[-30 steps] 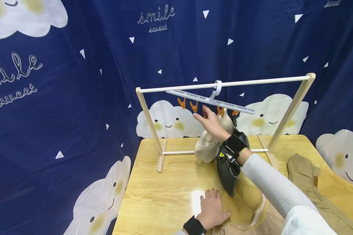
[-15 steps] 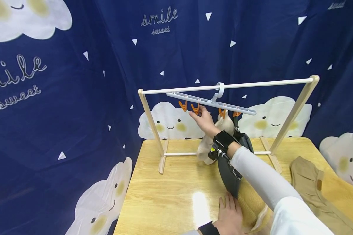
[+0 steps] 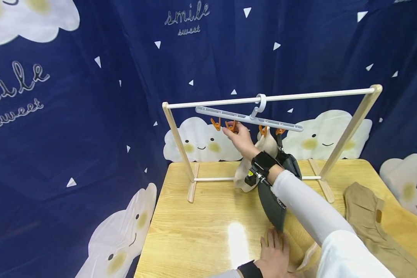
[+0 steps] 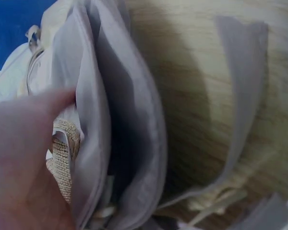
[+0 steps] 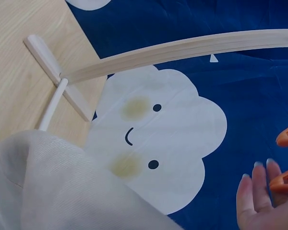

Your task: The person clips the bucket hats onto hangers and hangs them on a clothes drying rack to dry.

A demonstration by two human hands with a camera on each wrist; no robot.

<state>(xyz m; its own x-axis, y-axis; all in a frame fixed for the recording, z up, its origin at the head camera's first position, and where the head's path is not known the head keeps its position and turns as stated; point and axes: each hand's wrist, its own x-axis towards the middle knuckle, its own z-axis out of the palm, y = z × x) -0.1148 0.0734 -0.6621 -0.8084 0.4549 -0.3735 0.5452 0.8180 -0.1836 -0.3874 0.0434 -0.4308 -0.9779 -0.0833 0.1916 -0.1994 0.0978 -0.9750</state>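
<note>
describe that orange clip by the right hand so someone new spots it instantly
On the table stands a wooden rack, and a pale hanger hooks over its top rail. The orange clip is second from the left of four below that hanger, the only one that the right hand is at.

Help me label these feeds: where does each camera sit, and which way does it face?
Head: worn on the head, facing forward and down at the rack, hanger and table; the left hand and right hand show.
Left wrist: on that wrist, facing an open fold of greyish cloth; part of the left hand shows.
Right wrist: on that wrist, facing past pale cloth to the backdrop; part of the right hand shows by orange clips.
Head and right wrist share the rack, orange clips and backdrop.
</note>
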